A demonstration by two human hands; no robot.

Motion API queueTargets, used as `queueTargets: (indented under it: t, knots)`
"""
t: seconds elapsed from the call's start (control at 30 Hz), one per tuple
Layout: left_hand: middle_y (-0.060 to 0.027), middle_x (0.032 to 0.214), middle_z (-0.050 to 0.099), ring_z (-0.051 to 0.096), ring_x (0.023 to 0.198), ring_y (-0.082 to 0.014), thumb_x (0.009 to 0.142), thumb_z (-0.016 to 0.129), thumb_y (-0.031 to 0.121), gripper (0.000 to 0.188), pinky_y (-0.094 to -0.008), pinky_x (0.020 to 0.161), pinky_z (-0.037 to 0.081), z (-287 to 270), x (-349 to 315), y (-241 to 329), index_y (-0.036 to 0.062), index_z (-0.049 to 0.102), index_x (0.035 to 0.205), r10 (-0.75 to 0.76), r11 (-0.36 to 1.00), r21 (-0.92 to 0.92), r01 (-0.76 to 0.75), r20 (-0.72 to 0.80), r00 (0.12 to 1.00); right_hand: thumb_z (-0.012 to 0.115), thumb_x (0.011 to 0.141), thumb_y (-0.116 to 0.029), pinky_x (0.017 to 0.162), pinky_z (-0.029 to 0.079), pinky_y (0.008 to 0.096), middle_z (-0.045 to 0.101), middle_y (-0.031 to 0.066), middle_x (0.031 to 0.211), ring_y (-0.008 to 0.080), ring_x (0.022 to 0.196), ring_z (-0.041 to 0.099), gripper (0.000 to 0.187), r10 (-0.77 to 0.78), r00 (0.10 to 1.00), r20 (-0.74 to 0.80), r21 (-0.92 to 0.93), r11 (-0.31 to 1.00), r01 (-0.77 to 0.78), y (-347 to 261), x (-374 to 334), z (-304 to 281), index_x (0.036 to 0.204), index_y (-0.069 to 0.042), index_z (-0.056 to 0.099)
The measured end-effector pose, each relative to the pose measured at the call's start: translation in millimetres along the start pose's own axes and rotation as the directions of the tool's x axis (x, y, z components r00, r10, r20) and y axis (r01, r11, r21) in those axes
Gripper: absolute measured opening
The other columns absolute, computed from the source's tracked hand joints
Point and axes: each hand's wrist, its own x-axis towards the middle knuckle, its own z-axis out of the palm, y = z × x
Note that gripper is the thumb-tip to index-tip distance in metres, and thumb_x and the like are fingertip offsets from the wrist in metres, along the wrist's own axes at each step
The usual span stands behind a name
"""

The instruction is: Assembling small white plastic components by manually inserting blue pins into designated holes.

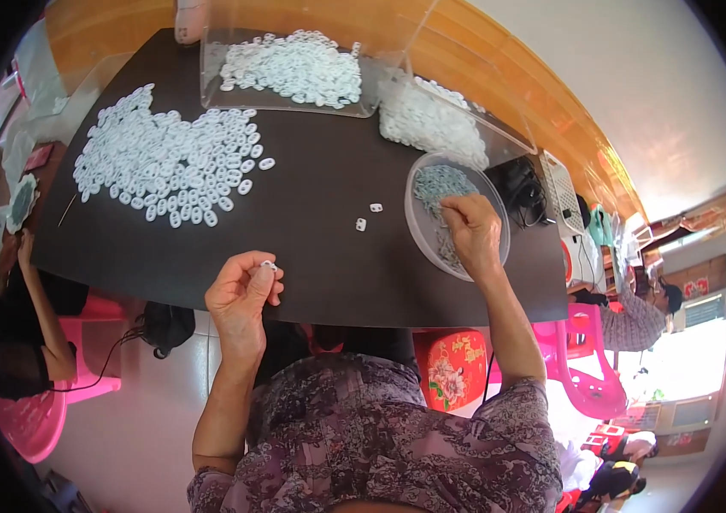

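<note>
My left hand (pixel 241 295) is held over the near edge of the dark table, its thumb and fingers closed on a small white plastic piece (pixel 269 265). My right hand (pixel 476 235) reaches over a round clear tub (pixel 415 224) with its fingers pinched together; whatever is between them is hidden. Inside that tub lie many small grey-blue pieces (pixel 446 181). Two white pieces with dark holes, one (pixel 376 208) slightly farther off than the other (pixel 361 225), lie on the tabletop left of the tub. A wide heap of white oval pieces (pixel 175 154) spreads over the far left.
Along the back stand a clear bin (pixel 294 109) of white pieces and a bulging clear bag (pixel 431 128). A black bundle with cables (pixel 525 192) lies right of the tub. Other people sit at left and right, near pink plastic chairs (pixel 589 368).
</note>
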Motion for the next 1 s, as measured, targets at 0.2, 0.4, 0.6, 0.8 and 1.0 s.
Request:
queueTargets:
  t: [0.2, 0.4, 0.6, 0.8, 1.0]
  knots:
    - [-0.0049, 0.078, 0.062, 0.053, 0.062, -0.0073, 0.089, 0.061, 0.008, 0.011, -0.0181, 0.053, 0.043, 3, 0, -4, -0.001, 0.061, 0.095, 0.003, 0.998, 0.067, -0.004, 0.006, 1.0, 0.067, 0.071, -0.003, 0.068, 0.047, 0.0376, 0.061, 0.0126, 0.072, 0.0292, 0.075, 0.06, 0.011, -0.011, 0.995, 0.1, -0.031, 0.999, 0.014, 39, -1, 20, 0.081, -0.005, 0.069]
    - [-0.0044, 0.078, 0.061, 0.053, 0.062, -0.0068, 0.089, 0.061, 0.009, 0.011, -0.0178, 0.052, 0.042, 3, 0, -7, -0.001, 0.061, 0.095, 0.022, 0.996, 0.087, -0.023, 0.01, 1.0, 0.068, 0.069, -0.006, 0.068, 0.045, 0.0418, 0.061, 0.0118, 0.078, 0.0319, 0.079, 0.057, 0.011, -0.095, 0.985, 0.145, -0.166, 0.979, 0.119, 43, 8, 40, 0.08, -0.007, 0.069]
    - [-0.0042, 0.078, 0.061, 0.052, 0.062, -0.0066, 0.089, 0.061, 0.009, 0.011, -0.0178, 0.052, 0.042, 4, 0, -7, -0.0006, 0.061, 0.095, 0.022, 0.995, 0.1, -0.023, 0.013, 1.0, 0.068, 0.069, -0.005, 0.07, 0.045, 0.0417, 0.06, 0.011, 0.077, 0.0317, 0.079, 0.056, 0.01, -0.087, 0.974, 0.21, -0.161, 0.979, 0.123, 45, 10, 43, 0.079, -0.007, 0.069]
    - [-0.0043, 0.079, 0.062, 0.053, 0.063, -0.0068, 0.089, 0.061, 0.009, 0.012, -0.0179, 0.053, 0.043, 1, 0, -8, -0.0005, 0.061, 0.096, 0.029, 0.996, 0.083, -0.031, 0.021, 0.999, 0.067, 0.07, -0.005, 0.068, 0.045, 0.0409, 0.058, 0.0112, 0.075, 0.0308, 0.078, 0.056, 0.009, -0.087, 0.983, 0.159, -0.112, 0.988, 0.106, 41, 8, 37, 0.078, -0.007, 0.068]
    - [-0.0043, 0.08, 0.062, 0.054, 0.064, -0.007, 0.089, 0.062, 0.009, 0.013, -0.0181, 0.054, 0.044, 0, -1, -7, -0.0007, 0.061, 0.096, 0.03, 0.996, 0.082, -0.033, 0.032, 0.999, 0.065, 0.069, -0.004, 0.065, 0.046, 0.04, 0.058, 0.0107, 0.073, 0.0298, 0.076, 0.057, 0.01, -0.11, 0.968, 0.226, 0.0, 0.994, 0.113, 31, 0, 33, 0.079, -0.007, 0.067]
